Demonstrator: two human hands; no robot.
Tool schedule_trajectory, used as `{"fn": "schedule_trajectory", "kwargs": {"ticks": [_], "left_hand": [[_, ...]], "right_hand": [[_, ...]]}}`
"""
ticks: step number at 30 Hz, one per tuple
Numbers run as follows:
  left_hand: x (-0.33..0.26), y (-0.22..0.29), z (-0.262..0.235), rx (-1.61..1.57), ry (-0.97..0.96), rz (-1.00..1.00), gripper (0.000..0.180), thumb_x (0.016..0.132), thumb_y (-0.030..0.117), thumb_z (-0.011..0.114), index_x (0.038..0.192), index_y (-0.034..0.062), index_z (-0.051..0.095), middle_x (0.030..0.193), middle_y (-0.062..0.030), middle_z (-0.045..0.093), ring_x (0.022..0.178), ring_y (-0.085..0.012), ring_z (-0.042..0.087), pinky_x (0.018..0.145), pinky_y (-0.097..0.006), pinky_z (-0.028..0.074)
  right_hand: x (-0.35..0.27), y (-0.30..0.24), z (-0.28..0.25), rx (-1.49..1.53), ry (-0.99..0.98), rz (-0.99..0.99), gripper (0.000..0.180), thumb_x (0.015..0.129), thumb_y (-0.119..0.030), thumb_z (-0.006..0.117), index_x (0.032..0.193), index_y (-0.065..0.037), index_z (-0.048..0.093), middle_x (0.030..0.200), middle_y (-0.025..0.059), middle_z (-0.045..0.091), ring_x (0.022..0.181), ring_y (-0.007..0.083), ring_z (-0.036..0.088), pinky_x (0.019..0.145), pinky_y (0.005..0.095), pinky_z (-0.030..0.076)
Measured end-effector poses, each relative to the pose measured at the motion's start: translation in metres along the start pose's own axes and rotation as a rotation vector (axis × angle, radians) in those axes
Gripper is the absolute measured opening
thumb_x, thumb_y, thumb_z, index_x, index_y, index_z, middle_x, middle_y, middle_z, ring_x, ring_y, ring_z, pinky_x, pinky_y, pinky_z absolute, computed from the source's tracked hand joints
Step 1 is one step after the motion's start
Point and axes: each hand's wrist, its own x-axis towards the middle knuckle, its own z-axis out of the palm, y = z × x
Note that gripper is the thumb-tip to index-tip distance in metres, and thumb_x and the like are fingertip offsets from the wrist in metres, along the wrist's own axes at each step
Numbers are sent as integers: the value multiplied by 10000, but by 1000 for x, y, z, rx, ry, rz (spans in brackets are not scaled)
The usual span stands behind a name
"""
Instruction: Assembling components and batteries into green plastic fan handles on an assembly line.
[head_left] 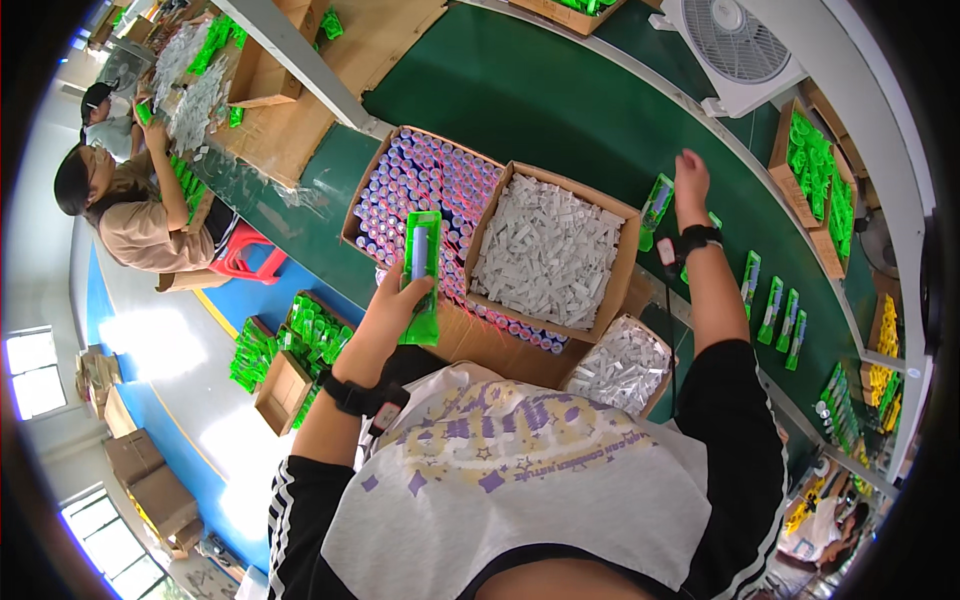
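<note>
My left hand (395, 305) holds a green blister pack (423, 270) with a pale tube inside it, raised over a cardboard box of purple-and-pink tubes (420, 185). My right hand (690, 185) reaches out with fingers spread over the green conveyor belt (560, 100), just right of a green pack (655, 205) lying on the belt. Whether it touches that pack I cannot tell. Between my hands stands a cardboard box of small white folded leaflets (548, 250). Both wrists wear black bands.
Several green packs (775, 305) lie in a row along the belt at right. A smaller box of white pieces (620, 365) sits near my chest. A white fan (735, 45) stands beyond the belt. Two other people (130, 200) work at left; boxes of green packs (300, 345) sit on the floor.
</note>
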Motion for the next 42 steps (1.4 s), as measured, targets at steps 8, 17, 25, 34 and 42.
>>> {"fn": "schedule_trajectory", "kwargs": {"ticks": [8,17,25,34,42], "left_hand": [[-19,1,-4,-61,-93,-61,254,816,86,463,1053,6,419,800,-92,553,686,-193,587,602,-321,509],[-46,7,3,-70,-123,-24,262,820,91,476,1060,11,407,837,-81,539,722,-180,581,603,-320,509],[-75,21,13,-87,-147,105,285,817,83,512,1067,24,388,831,-79,541,677,-166,575,572,-302,496],[-80,54,54,-70,-144,340,448,741,45,618,1072,-49,331,860,-110,569,688,-158,588,595,-264,496],[-89,59,59,-294,-290,145,394,750,41,597,1068,-11,372,775,-90,566,671,-169,590,583,-271,497]], "right_hand": [[-126,-183,-42,131,-859,-703,96,732,-74,577,806,-15,593,817,118,563,712,260,556,624,311,450],[-153,-156,-19,-196,-834,-913,60,687,-35,531,639,-1,543,735,151,510,702,310,536,609,400,435],[-188,-231,-81,-31,-782,-748,68,750,-75,546,782,-20,568,783,137,563,705,274,569,608,349,447],[-227,-281,-125,443,-937,-670,177,715,-5,602,875,-16,528,813,95,551,666,184,564,593,278,445],[-246,-274,-131,1190,-1140,147,155,798,-31,557,947,2,537,899,56,577,762,141,574,703,261,471]]}}
